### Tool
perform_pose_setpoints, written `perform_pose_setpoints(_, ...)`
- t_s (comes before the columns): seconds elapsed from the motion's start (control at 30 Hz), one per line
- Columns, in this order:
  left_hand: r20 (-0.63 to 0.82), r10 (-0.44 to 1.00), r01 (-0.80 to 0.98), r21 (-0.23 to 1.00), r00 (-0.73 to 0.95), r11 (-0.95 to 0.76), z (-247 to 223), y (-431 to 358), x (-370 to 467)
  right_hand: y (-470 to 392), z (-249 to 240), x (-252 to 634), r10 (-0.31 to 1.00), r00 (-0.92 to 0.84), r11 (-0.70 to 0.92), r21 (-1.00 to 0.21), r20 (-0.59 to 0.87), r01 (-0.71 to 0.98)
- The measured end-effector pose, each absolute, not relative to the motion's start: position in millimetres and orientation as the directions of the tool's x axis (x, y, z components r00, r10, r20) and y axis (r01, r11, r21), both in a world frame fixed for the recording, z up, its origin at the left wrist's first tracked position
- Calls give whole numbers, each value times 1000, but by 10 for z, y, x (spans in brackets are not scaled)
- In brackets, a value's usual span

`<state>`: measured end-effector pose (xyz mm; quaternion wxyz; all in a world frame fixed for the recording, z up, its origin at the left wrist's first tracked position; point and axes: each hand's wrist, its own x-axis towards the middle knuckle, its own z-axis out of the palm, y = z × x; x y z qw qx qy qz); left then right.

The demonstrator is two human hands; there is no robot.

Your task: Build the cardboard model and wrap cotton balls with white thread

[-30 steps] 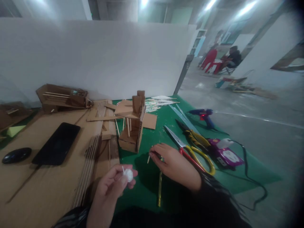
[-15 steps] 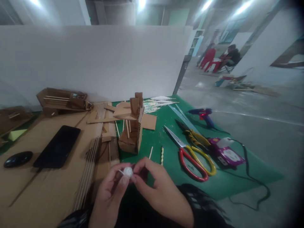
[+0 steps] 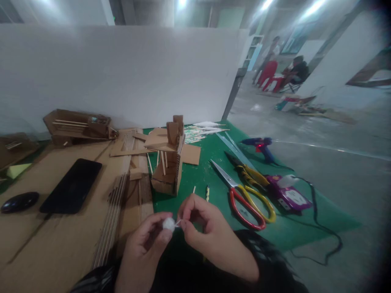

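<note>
Between thumb and fingers, my left hand [image 3: 149, 242] holds a small white ball of string [image 3: 169, 224]. A short white strand [image 3: 178, 222] runs from the ball to the pinched fingertips of my right hand [image 3: 210, 232]. Just beyond my hands stands a small cardboard structure [image 3: 166, 183] with thin wooden sticks upright in it. A patterned stick [image 3: 207, 193] and a plain one [image 3: 194, 189] lie on the green table top [image 3: 195, 175], partly hidden behind my right hand.
To the right lie red-and-yellow scissors [image 3: 247, 207], pliers [image 3: 250, 173], a purple power strip [image 3: 288, 195] and a blue glue gun [image 3: 261, 146]. At left, a phone [image 3: 71, 187] and a black mouse [image 3: 20, 202] rest on cardboard. A white panel [image 3: 122, 77] stands behind; two people are farther off.
My right hand has moved slightly right, away from the ball, and a strand now shows stretched between the two hands. The view has shifted a little.
</note>
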<state>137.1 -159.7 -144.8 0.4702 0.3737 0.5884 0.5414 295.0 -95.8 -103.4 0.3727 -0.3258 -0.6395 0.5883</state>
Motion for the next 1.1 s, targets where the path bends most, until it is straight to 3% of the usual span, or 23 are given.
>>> perform_pose_setpoints(0.1,-99,949,-17,995,-298,99,-1480,-1626,1394,-894,-1082,2973,763,-646,-175,-964,-5,-199)
perform_pose_setpoints(0.17,-57,956,51,996,-288,75,-1516,-1639,1373,-853,-1129,3000,682,-729,-318,-921,-57,-226)
perform_pose_setpoints(0.27,-37,976,145,987,-214,69,-1565,-1642,1312,-816,-1184,3040,661,-744,-387,-894,-98,-225)
perform_pose_setpoints(0.5,17,941,137,990,-338,32,-1516,-1643,1365,-894,-1153,3091,750,-661,-189,-965,-21,-184)
perform_pose_setpoints(0.63,67,912,171,985,-405,3,-1507,-1649,1390,-999,-1081,3096,809,-584,83,-996,63,9)
perform_pose_setpoints(0.77,165,929,243,966,-332,-85,-1555,-1645,1350,-1037,-1049,3047,817,-553,293,-944,164,153)
perform_pose_setpoints(0.97,41,932,165,986,-359,20,-1596,-1648,1308,-1035,-1080,3005,816,-530,318,-944,229,82)
perform_pose_setpoints(1.1,-118,938,-76,992,-324,99,-1595,-1601,1255,-1080,-1175,2971,843,-480,225,-970,241,-92)
